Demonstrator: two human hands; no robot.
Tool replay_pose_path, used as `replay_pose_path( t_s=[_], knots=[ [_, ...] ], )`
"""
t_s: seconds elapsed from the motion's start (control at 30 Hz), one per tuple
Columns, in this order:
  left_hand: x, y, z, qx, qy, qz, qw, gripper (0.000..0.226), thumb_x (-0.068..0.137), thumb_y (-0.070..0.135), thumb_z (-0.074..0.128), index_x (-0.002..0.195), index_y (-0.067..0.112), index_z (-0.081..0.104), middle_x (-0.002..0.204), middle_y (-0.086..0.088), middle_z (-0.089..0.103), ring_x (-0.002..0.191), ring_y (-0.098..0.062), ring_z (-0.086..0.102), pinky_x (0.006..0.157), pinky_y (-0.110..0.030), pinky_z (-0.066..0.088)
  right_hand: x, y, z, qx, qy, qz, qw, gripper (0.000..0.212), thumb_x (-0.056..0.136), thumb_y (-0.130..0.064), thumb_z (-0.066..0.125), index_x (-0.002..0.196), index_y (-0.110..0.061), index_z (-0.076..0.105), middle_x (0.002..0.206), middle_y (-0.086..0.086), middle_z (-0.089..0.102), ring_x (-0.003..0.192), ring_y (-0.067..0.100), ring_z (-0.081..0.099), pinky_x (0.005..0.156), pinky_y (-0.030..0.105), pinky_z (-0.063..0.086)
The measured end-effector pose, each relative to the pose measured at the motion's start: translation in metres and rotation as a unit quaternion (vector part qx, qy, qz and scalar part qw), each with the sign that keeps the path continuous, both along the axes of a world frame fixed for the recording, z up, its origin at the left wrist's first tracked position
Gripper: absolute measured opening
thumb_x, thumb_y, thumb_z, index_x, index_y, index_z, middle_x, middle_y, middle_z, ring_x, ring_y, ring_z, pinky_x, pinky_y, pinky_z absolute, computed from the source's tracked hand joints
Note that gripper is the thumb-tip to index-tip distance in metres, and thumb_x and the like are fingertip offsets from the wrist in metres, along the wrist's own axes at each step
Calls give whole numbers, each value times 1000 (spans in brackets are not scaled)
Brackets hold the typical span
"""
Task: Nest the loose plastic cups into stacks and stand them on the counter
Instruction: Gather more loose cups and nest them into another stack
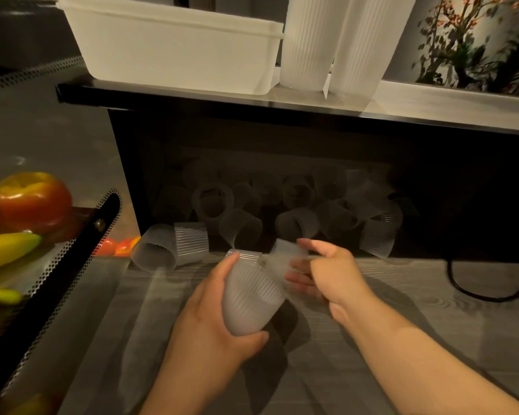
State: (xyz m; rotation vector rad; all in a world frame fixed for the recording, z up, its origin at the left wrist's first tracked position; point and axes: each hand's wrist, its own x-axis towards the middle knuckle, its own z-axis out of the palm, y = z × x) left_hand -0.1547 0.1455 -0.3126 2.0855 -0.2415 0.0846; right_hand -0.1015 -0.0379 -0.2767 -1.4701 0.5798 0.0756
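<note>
Translucent ribbed plastic fills our view: our left hand (210,319) grips a stack (250,295) of nested cups, fingers (252,336) curled under its base and thumb along its side, the rim tilted away from us. Our right hand (327,274) holds one cup (285,259) just beside that rim; the thumb lies over the top and the fingers (300,280) are loosely bent beneath it. Motion blur keeps us from telling how firmly they close, or whether the cup touches the stack.

Both hands hover over a grey wood-grain floor (402,324). Beyond them loose cups (297,205) lie tumbled on their sides in a dark recess under the tabletop (432,109), and two more cups (174,247) lie at the recess's left edge. On the tabletop stand two tall stacks (330,40), touching each other, with a white tub (177,46) just beside them to the left and a plant (477,40) to the right. At far left a perforated basket (72,265) carries an apple (30,202) and a banana (6,250). A black cable (492,292) loops on the floor at right.
</note>
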Motion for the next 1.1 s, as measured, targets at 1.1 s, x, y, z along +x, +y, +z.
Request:
replay_pose_path(
  t_s=[1.1],
  knots=[
    [15,33,15,-3,-43,-32,999,117,53,34,92,135,71,16,129,43,36,113,22,39,90,-13,37,-1,11,66,-74,-174,238,953,44,99,-8,49,119,-43,66,109,9,66,56,17,59,64,33,59]
  ],
)
